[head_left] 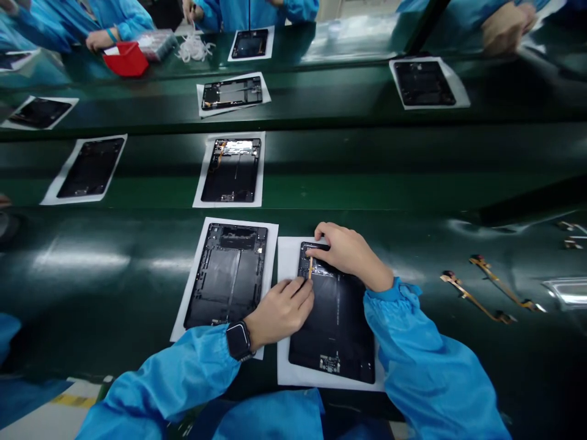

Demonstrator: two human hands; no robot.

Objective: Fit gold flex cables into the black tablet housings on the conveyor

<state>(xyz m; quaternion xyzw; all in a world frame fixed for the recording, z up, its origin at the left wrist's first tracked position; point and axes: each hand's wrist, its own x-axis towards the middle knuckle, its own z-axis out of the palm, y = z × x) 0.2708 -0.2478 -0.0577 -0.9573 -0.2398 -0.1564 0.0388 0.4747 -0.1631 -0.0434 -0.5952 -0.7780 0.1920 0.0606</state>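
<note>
Head view: both hands (pixel 316 278) press a flex strip (pixel 310 267) onto the tablet frame (pixel 337 330).

A long, glossy dark green bench (pixel 114 269) is seen, stepped in several strips running left to right. White paper sheets are laid on it, each carrying a dark open tablet shell: two sheets (pixel 284 256) side by side on the nearest strip, two more (pixel 202 183) on the next strip, and others (pixel 458 91) farther back. To the right on the nearest strip, thin gold-coloured flex cables (pixel 477 299) are laid directly on the green surface. At the far left, a red tray (pixel 126 61) and a tangle of white cord (pixel 195 49) are placed.
</note>
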